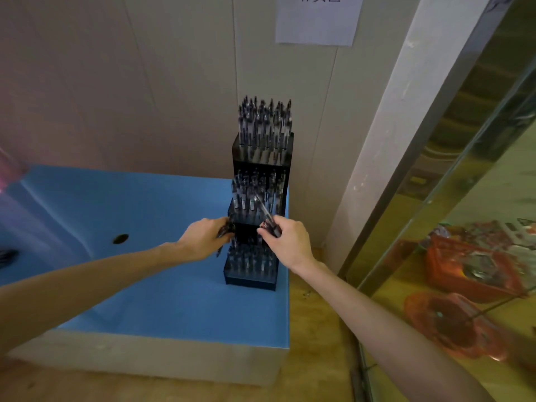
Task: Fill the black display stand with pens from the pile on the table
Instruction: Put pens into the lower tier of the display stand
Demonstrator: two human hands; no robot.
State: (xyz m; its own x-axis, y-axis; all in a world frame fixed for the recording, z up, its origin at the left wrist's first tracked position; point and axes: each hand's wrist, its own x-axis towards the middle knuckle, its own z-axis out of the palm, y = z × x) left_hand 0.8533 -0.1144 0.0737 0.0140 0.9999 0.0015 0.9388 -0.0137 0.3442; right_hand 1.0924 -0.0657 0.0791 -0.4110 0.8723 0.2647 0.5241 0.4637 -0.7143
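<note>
A single pen (pixel 265 213) is pinched in the right hand (pixel 287 240) just above the display stand (pixel 251 274)'s lowest tier, a bundle of pens (pixel 225 229) is gripped in the left hand (pixel 203 237), and a free slot below the pinch must be found next.

The left hand (pixel 203 237) is hiding most of its bundle of pens (pixel 225 230). The top edge is cropping the wall paper (pixel 317 20), its print blurring.

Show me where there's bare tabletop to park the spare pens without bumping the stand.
Bare blue tabletop runs from the black display stand to the near edge, under the left forearm. More lies between the dark hole and the wall. Crowded: around the stand at the right edge, where the left hand holds a bunch of pens and the right hand a pen.
</note>
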